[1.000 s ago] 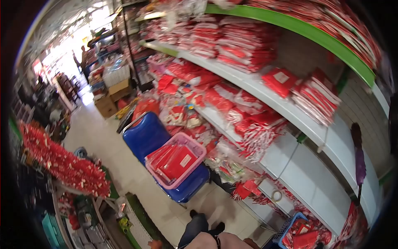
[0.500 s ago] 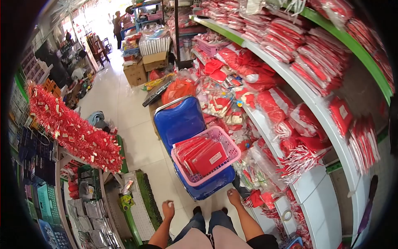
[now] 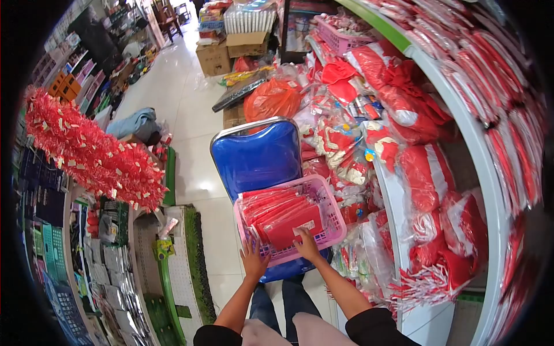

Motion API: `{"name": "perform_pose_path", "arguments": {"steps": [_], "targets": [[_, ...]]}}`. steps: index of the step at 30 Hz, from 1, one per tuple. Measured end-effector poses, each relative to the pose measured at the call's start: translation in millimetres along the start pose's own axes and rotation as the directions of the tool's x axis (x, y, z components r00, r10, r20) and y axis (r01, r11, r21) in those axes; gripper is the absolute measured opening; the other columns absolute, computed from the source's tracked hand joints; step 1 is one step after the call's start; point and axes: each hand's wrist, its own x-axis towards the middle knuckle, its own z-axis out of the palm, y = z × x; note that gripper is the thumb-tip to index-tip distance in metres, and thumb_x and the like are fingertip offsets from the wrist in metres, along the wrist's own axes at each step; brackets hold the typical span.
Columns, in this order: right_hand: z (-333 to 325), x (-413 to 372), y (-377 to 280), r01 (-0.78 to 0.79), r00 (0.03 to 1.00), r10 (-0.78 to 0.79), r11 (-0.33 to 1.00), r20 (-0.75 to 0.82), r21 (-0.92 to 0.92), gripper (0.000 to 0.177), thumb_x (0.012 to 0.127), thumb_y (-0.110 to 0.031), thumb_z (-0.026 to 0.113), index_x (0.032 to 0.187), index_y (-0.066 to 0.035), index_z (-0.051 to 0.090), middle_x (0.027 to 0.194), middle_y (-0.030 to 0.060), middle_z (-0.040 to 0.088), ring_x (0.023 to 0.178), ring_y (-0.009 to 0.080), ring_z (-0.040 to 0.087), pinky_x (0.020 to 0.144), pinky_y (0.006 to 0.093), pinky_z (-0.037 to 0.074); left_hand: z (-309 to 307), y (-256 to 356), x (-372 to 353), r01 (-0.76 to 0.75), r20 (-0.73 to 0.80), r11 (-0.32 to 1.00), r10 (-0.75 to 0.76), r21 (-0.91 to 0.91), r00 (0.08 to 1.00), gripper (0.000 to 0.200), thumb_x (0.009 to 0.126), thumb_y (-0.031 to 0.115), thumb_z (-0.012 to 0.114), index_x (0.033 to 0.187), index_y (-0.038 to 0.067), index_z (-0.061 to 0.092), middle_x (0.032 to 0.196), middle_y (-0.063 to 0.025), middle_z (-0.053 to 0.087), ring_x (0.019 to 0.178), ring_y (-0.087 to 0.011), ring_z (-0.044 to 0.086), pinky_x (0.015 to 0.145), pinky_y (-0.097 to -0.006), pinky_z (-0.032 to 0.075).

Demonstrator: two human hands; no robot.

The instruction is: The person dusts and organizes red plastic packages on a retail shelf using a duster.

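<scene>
A pink plastic basket (image 3: 336,222) sits on the seat of a blue chair (image 3: 259,153) in front of me. Inside it stands a leaning row of flat red packets (image 3: 271,202) in clear wrapping. The nearest red packet (image 3: 291,226) bears a small white label. My left hand (image 3: 254,260) is at the basket's near left side, fingers apart and stretched toward the packets. At the near side, my right hand (image 3: 307,245) reaches over the rim, its fingers at the labelled packet. Neither hand visibly lifts anything.
Shelves (image 3: 412,230) of red and white bagged goods line the right. An orange plastic bag (image 3: 271,101) and cardboard boxes (image 3: 213,59) stand beyond the chair. Red tinsel garland (image 3: 92,150) hangs at left, above racks of baskets and packets. A tiled aisle (image 3: 187,115) runs ahead.
Both hands have moved forward from beside my legs to the pink basket. My view has come closer to the chair and tipped downward. The packets stay in the basket.
</scene>
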Motion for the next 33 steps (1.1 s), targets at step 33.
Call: {"name": "perform_pose_path", "arguments": {"steps": [33], "targets": [[-140, -5, -17, -0.054, 0.968, 0.088, 0.988, -0.234, 0.148, 0.031, 0.086, -0.013, 0.061, 0.113, -0.001, 0.053, 0.097, 0.0148, 0.062, 0.091, 0.0152, 0.057, 0.075, 0.0269, 0.044, -26, 84, 74, 0.155, 0.484, 0.755, 0.235, -0.637, 0.843, 0.111, 0.068, 0.071, 0.059, 0.144, 0.005, 0.013, 0.147, -0.0215, 0.02, 0.137, -0.0343, 0.018, 0.109, -0.0418, 0.019]]}}
